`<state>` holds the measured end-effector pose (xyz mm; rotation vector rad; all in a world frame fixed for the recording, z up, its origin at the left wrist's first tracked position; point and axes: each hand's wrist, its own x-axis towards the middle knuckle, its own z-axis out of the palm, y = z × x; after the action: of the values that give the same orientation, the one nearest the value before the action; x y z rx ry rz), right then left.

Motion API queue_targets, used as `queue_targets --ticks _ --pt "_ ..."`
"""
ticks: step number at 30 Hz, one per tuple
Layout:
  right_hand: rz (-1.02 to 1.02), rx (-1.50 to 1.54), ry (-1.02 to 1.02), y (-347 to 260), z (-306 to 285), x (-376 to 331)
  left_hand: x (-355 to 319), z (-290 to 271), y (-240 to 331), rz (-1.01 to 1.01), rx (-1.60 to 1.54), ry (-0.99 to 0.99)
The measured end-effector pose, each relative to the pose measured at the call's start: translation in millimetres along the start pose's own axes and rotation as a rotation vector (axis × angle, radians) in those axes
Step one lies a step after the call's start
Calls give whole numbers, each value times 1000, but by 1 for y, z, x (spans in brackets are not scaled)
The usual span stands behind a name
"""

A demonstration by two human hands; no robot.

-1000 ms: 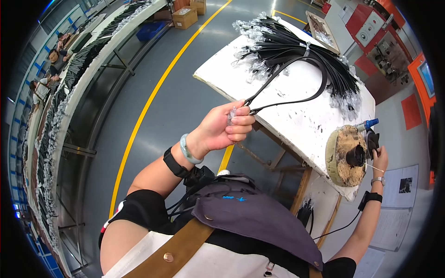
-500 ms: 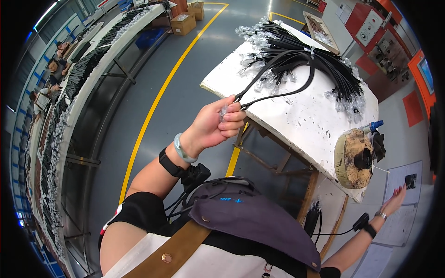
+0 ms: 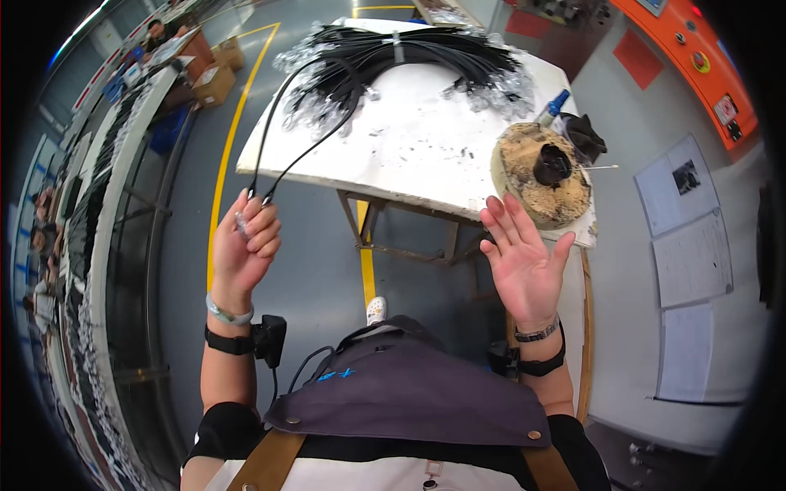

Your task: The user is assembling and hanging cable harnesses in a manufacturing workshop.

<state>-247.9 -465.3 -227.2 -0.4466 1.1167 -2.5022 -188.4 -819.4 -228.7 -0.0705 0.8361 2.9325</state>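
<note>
My left hand (image 3: 250, 241) is closed around the two ends of a looped black cable (image 3: 354, 96), with a bit of clear plastic showing between the fingers. The loop rises from the fist and arches over the left part of a white worktable (image 3: 393, 168). Its top lies across a bundle of black cables (image 3: 438, 51) with clear plastic on their ends, tied in the middle by a pale band. My right hand (image 3: 528, 270) is open, palm up and fingers spread, holding nothing. It is just in front of a round, stained foam-like block (image 3: 517, 151) with a black cup (image 3: 553, 164) set in it.
A thin stick (image 3: 602, 168) leans out of the cup. Behind the block are a blue-capped tube (image 3: 557, 105) and a dark crumpled cloth-like item (image 3: 583, 137). Papers (image 3: 692, 258) hang on the right wall. At left a long bench (image 3: 102, 270) carries black cables, with people beyond it.
My view has turned to the right. My right hand has come from the far right, by the wall papers, to the table's front edge. My left hand still grips the looped cable.
</note>
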Motion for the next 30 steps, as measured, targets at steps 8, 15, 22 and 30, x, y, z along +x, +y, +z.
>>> queue_targets --ticks 8,15,22,30 --pt "155 -500 -188 58 -9 -5 -29 9 -23 44 30 113" --pt "846 -1190 -933 169 -23 -40 -47 13 -20 98 51 128" --pt "748 -1636 -1344 230 5 -34 -52 3 -17 115 -188 83" --pt "533 -1571 -1549 283 -12 -38 -58 1 -9 176 -238 57"
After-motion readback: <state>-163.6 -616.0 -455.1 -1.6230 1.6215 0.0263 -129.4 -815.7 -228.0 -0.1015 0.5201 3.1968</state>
